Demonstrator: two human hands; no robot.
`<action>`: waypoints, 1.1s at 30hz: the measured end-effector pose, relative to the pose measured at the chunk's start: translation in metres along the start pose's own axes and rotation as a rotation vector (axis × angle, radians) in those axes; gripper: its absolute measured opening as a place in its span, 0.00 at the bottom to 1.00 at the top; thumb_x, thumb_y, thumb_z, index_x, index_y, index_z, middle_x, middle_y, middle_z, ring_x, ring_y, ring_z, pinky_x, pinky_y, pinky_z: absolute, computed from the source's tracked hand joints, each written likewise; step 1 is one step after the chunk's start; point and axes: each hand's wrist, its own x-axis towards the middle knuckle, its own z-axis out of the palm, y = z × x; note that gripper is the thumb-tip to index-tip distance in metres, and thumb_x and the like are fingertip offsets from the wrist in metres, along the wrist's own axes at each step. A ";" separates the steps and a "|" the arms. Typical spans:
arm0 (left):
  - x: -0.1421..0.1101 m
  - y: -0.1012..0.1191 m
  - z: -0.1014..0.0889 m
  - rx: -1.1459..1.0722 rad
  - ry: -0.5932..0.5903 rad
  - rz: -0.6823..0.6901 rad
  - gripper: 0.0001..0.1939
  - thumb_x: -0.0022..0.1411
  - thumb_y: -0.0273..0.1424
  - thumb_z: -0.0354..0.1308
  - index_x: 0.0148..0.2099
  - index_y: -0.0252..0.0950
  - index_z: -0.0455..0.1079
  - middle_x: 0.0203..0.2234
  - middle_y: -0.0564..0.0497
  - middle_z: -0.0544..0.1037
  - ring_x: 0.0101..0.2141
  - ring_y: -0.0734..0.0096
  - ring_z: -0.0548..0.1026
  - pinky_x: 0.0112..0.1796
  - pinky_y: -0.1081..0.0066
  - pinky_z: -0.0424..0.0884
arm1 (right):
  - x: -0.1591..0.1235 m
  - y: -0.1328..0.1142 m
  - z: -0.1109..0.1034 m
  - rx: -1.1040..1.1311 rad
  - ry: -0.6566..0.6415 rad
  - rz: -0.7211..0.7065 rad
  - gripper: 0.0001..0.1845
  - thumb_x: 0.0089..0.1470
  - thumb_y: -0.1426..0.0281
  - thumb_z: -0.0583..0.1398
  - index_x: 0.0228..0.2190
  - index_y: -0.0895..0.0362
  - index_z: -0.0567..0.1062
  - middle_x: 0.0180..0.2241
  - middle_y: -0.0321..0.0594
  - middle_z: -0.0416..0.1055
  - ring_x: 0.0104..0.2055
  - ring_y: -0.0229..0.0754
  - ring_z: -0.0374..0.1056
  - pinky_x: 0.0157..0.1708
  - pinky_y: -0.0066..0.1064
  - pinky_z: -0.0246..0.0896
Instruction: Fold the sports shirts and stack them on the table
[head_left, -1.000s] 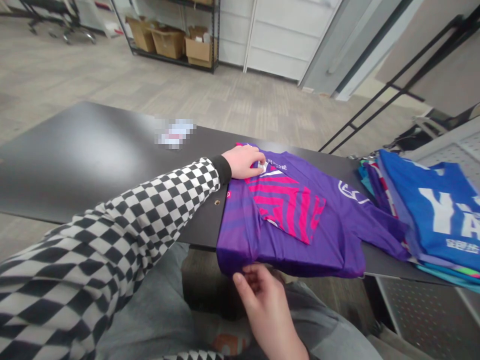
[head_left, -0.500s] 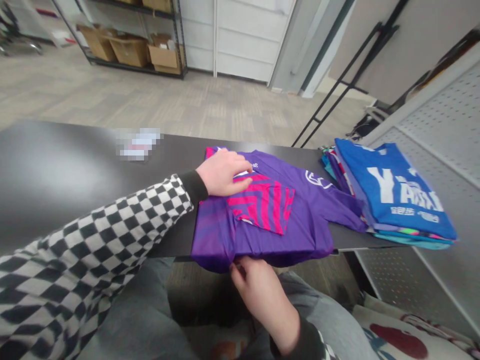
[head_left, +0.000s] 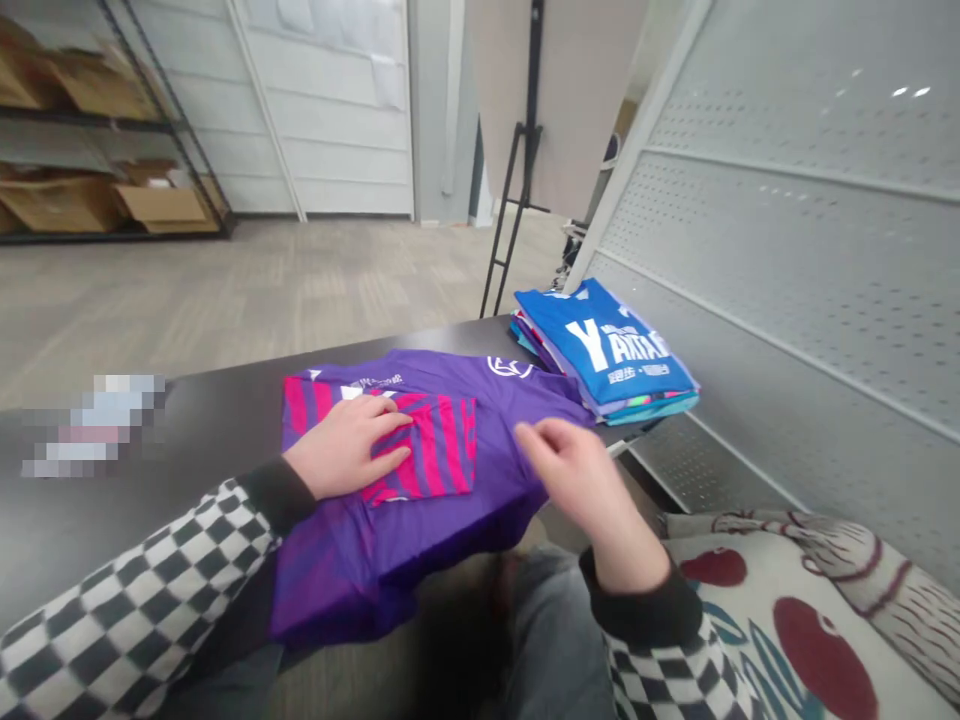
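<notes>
A purple jersey with a pink-striped folded sleeve lies on the dark table, its lower hem hanging over the near edge. My left hand lies flat on the pink-striped part, fingers stretched out. My right hand hovers over the jersey's right side, fingers loosely spread, holding nothing. Both arms wear checkered sleeves.
A stack of folded shirts with a blue one on top sits at the table's right end, against a perforated grey panel. A patterned cushion lies at lower right. Shelves with cardboard boxes stand at far left.
My right hand let go of the jersey's lower hem and rose over its right side. My left hand slid down onto the striped part. The view swung to the right.
</notes>
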 end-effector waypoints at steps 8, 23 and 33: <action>0.003 -0.005 0.002 -0.048 0.063 -0.016 0.17 0.76 0.44 0.58 0.55 0.44 0.83 0.50 0.43 0.84 0.53 0.50 0.81 0.58 0.51 0.75 | 0.064 0.071 -0.017 -0.365 0.064 0.421 0.19 0.67 0.59 0.63 0.30 0.56 0.85 0.33 0.54 0.83 0.39 0.54 0.79 0.37 0.37 0.61; 0.003 -0.032 -0.007 -0.093 0.071 -0.121 0.08 0.66 0.32 0.61 0.44 0.41 0.82 0.47 0.43 0.86 0.50 0.51 0.81 0.59 0.52 0.76 | 0.036 -0.082 0.087 0.309 -0.518 -0.681 0.02 0.65 0.67 0.68 0.39 0.50 0.84 0.42 0.37 0.86 0.46 0.44 0.82 0.52 0.33 0.74; -0.009 -0.031 -0.027 0.119 0.142 -0.396 0.20 0.77 0.46 0.52 0.39 0.43 0.80 0.38 0.47 0.87 0.43 0.51 0.81 0.51 0.53 0.72 | 0.042 -0.058 0.074 0.466 -0.301 -0.489 0.11 0.69 0.68 0.62 0.43 0.53 0.86 0.46 0.41 0.87 0.50 0.47 0.82 0.58 0.39 0.74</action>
